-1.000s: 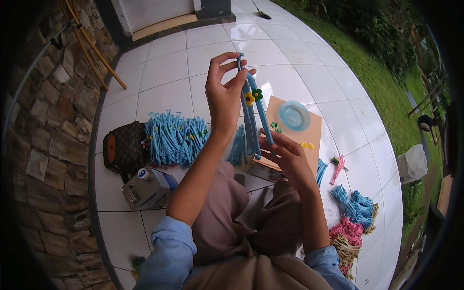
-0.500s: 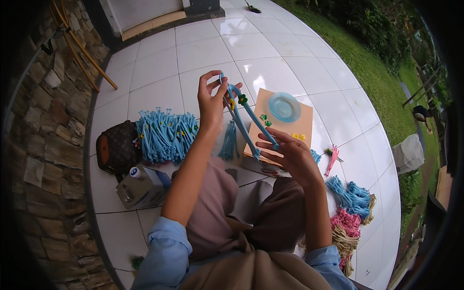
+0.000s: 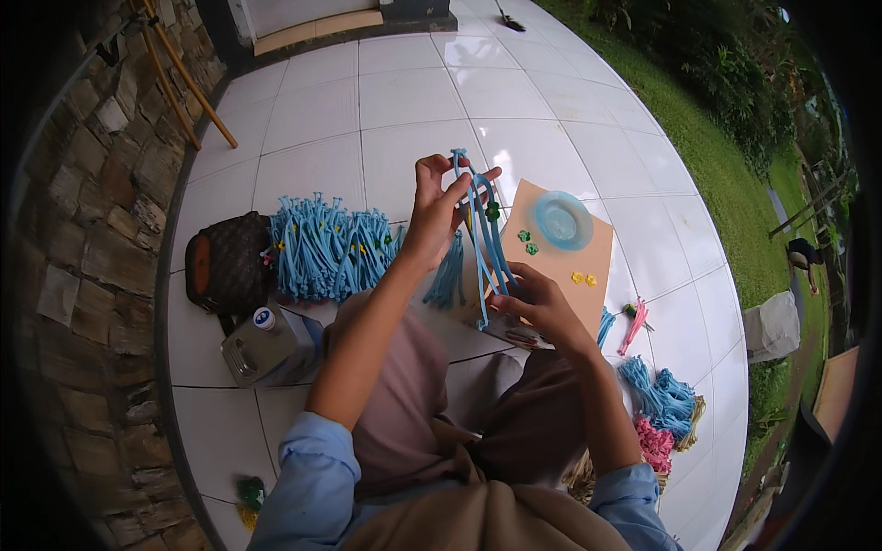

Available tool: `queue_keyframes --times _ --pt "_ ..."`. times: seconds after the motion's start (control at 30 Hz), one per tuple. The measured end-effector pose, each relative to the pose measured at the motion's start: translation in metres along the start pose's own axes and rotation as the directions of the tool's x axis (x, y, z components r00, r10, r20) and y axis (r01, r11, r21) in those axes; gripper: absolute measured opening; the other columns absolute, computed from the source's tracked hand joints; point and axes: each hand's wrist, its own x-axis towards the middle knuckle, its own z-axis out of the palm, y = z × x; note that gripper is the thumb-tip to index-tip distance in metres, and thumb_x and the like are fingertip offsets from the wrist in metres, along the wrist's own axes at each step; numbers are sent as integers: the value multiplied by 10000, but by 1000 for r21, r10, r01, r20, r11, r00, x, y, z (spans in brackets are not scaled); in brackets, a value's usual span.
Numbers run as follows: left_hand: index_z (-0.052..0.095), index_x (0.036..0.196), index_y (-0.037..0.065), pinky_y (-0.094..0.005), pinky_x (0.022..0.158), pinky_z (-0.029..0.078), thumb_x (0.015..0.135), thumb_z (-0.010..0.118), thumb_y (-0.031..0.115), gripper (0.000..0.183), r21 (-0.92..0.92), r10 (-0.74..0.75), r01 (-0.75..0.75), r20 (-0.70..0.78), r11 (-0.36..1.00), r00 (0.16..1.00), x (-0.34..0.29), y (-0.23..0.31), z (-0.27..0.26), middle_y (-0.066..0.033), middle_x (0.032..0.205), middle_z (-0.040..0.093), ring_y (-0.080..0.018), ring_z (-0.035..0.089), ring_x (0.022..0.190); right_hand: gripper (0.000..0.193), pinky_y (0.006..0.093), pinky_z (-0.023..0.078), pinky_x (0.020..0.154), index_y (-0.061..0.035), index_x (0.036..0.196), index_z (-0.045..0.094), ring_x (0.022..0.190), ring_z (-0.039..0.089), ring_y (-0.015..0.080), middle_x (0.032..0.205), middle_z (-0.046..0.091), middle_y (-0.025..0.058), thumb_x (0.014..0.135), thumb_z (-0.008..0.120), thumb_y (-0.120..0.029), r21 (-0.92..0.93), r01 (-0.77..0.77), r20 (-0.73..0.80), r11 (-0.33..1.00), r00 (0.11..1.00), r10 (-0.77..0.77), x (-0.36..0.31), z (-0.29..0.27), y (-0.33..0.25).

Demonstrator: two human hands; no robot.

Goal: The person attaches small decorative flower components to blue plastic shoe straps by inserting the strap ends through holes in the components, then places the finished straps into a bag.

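Soft blue cord straps (image 3: 480, 243) with knotted ends hang upright before me, bearing a green flower (image 3: 493, 212) and a yellow one partly hidden. My left hand (image 3: 434, 216) pinches them near the top, some fingers stretched behind. Lower down, my right hand (image 3: 540, 308) has its thumb and fingers closed around the strands near their bottom ends. Just beyond it, a tan board (image 3: 574, 298) on a box carries a translucent blue dish (image 3: 562, 220), loose green flowers (image 3: 528, 242) and two yellow flowers (image 3: 584, 278).
To the left lie a big pile of blue straps (image 3: 335, 248), a brown patterned bag (image 3: 225, 262) and a metal can (image 3: 266, 349). Blue bundles (image 3: 657, 390), pink bundles (image 3: 654, 445) and a pink strand (image 3: 634, 326) lie right. A smaller blue bunch (image 3: 447, 275) rests behind my left forearm.
My right hand's spread fingers have closed around the lower part of the straps. The straps now hang more upright. The whole view has shifted slightly.
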Motion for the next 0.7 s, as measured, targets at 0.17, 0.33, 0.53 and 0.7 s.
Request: queue_keyframes --times 0.17,0.33,0.53,0.7 --pt "290 1206 81 -268 707 472 869 547 329 492 42 -289 307 -233 951 928 0 3 -18 -93 940 522 -173 557 851 301 247 373 538 -6 1051 523 622 468 81 690 543 19 851 561 -227 166 170 -156 971 977 -144 86 29 -5" --pt "475 972 98 -261 581 379 859 532 385 313 373 -411 521 -338 768 847 8 0 -85 -8 798 477 -101 474 675 294 290 446 651 9 1105 479 727 555 138 890 600 111 900 453 -200 185 187 -95 965 981 -172 168 84 16" --pt "439 1149 16 -358 811 400 852 548 316 436 511 -366 643 -543 570 756 -37 -26 -220 -89 928 536 -208 522 874 446 304 422 849 -46 1264 430 1022 507 184 1122 497 131 917 457 -325 16 52 198 999 979 -54 177 150 81" --pt "321 1282 -2 -470 897 326 768 656 161 635 722 336 586 -484 -368 808 -66 -90 -226 -154 1242 301 -331 327 1121 298 279 454 786 -35 1146 551 831 554 161 1073 540 116 868 502 -130 108 -124 -81 986 988 133 183 143 180"
